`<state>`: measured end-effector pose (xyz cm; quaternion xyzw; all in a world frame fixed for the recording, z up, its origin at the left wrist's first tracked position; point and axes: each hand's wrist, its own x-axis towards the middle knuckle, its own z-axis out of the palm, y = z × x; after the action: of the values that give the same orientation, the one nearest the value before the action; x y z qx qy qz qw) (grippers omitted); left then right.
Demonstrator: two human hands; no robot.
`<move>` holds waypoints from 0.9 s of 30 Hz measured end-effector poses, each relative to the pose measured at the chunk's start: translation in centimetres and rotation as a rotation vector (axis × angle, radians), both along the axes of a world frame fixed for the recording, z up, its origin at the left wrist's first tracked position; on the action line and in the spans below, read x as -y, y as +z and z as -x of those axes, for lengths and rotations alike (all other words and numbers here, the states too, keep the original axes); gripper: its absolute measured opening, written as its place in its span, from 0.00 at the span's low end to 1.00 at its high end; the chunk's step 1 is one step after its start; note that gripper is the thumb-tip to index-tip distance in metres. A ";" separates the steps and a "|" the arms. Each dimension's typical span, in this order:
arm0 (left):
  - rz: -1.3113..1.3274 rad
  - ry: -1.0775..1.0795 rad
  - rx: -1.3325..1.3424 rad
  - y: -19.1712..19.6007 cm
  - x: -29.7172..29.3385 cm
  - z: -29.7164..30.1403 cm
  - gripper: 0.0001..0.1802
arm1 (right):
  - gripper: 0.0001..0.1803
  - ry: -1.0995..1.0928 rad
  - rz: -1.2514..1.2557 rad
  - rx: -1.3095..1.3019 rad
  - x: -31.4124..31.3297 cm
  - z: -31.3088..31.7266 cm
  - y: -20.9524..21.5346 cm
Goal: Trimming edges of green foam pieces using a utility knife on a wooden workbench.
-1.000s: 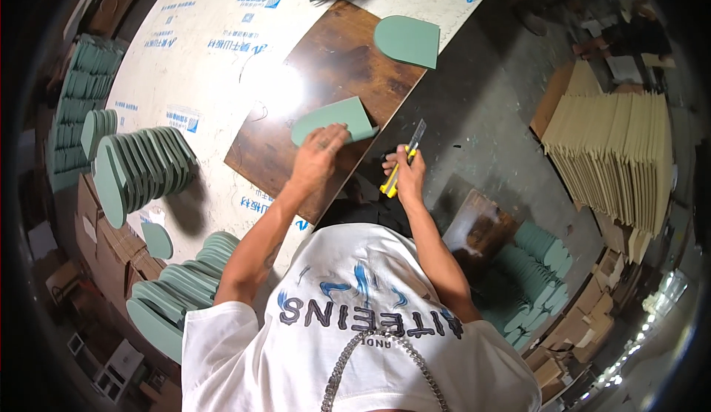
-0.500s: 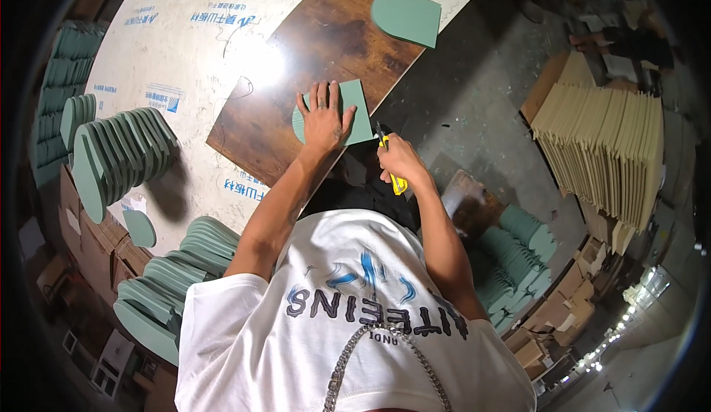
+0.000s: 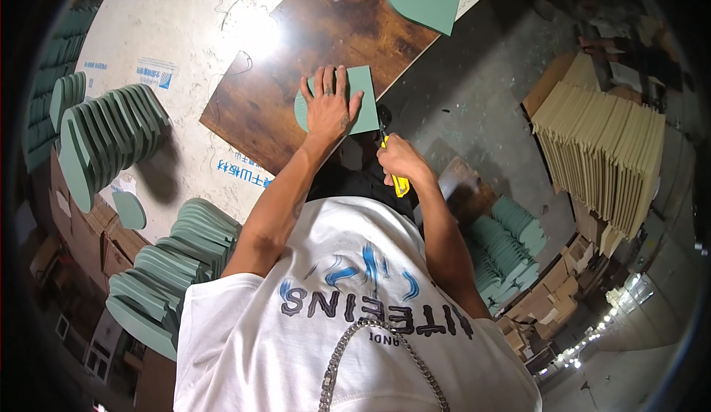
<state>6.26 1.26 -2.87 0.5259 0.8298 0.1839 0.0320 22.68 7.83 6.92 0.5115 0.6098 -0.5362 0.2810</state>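
Observation:
My left hand (image 3: 329,112) lies flat with fingers stretched over a pale green panel (image 3: 363,101), rounded at one end and square at the other. The panel rests on a brown wood-grain board (image 3: 255,119) at the near edge of the table. Just right of the panel, my right hand (image 3: 404,158) is closed around a yellow utility knife (image 3: 401,185). Its dark front end points away from me, close beside the panel's right edge. Whether the blade touches the panel, I cannot tell. Another green panel (image 3: 424,3) of this shape sits at the board's far right, overhanging the edge.
Rows of green panels stand on the white table (image 3: 185,108) at left (image 3: 115,138). More green stacks (image 3: 185,253) are at lower left, and others (image 3: 511,245) at lower right. A large stack of tan sheets (image 3: 600,145) stands on the right, above the grey floor (image 3: 474,101).
The whole view has shifted slightly. My left hand stays flat on the panel, and my right hand keeps the knife beside the panel's edge with little visible movement.

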 end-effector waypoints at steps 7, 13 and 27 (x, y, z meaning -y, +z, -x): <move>0.002 -0.014 -0.010 -0.1 -0.1 0.2 0.36 | 0.17 -0.012 -0.140 0.010 1.6 0.0 -0.6; 0.017 -0.015 -0.035 -0.8 -0.1 0.5 0.37 | 0.17 -0.056 -0.236 -0.020 2.5 0.1 -3.4; -0.017 0.008 -0.015 1.0 -0.6 0.5 0.36 | 0.23 -1.022 -0.031 -0.680 6.5 -0.8 -9.7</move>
<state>5.71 1.90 -1.83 0.5242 0.8305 0.1870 0.0206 23.48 1.36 -2.78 0.5435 0.3505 -0.7274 -0.2294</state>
